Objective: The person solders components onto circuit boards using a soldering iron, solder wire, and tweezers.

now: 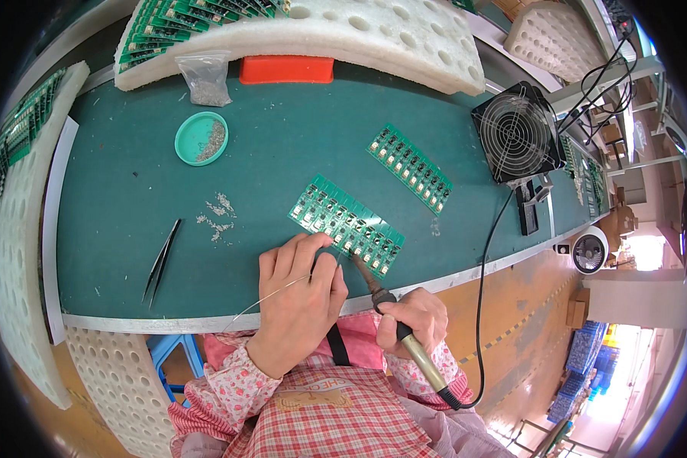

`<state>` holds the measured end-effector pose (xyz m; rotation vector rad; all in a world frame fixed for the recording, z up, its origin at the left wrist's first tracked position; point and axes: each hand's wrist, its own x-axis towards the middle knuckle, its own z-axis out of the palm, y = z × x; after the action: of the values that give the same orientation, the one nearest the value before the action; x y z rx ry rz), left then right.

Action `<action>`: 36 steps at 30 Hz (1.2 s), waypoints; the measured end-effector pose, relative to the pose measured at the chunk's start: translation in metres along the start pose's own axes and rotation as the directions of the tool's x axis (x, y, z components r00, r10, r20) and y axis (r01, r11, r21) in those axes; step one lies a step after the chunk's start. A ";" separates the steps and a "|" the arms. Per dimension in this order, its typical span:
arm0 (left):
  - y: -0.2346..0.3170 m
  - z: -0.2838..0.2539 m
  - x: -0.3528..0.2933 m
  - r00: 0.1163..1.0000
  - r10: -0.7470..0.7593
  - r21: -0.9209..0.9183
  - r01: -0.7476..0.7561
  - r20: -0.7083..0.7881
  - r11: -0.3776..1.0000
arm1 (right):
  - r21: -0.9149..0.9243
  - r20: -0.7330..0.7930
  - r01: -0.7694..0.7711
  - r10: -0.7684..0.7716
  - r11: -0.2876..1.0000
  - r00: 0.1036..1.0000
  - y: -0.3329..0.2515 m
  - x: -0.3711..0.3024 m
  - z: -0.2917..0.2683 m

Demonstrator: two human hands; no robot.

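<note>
Centrally, a green circuit board [347, 223] lies flat on a green table [282, 137], just beyond the left hand [301, 298] and beyond the right hand [416, 320] to its left. The right hand is closed around the handle of a soldering iron [422, 357], thumb along its top, with the hot end slanting forward to the board's near edge; this grip probably gives fine aim. The left hand is narrow, its fingers curled and thumb close to forefinger, with a thin wire [282, 288] passing through it. Its fingertips are at the board's near edge, perhaps to steady it and bring wire close to the iron; whether they press on it is impossible to tell. Tweezers [161, 263] lie to the left of the left hand, and loose tiny parts [220, 217] are scattered ahead and left of it, seemingly within easy reach. Farther ahead is a round dish [188, 137] of similar parts. A second board [410, 168] rests ahead of the right hand, apart from the first, and a black fan [517, 131] stands farther off to the right.
</note>
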<state>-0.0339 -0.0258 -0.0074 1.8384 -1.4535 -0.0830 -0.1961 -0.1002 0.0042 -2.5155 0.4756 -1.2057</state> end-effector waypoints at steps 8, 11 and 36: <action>-0.001 -0.002 0.001 1.000 0.008 -0.015 -0.008 -0.006 1.000 | 0.097 -0.091 -0.034 0.043 0.995 0.995 0.002 -0.005 -0.006; -0.003 -0.003 0.001 1.000 0.016 -0.027 -0.016 -0.007 1.000 | 0.106 -0.107 -0.046 0.058 0.993 0.993 0.002 -0.007 -0.006; -0.008 -0.003 0.012 0.999 0.017 -0.017 -0.016 0.031 1.000 | 0.120 -0.082 -0.079 0.089 0.990 0.993 0.001 0.001 0.010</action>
<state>-0.0216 -0.0342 -0.0058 1.8189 -1.4854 -0.1159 -0.1876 -0.0998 -0.0015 -2.3291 0.5122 -1.2773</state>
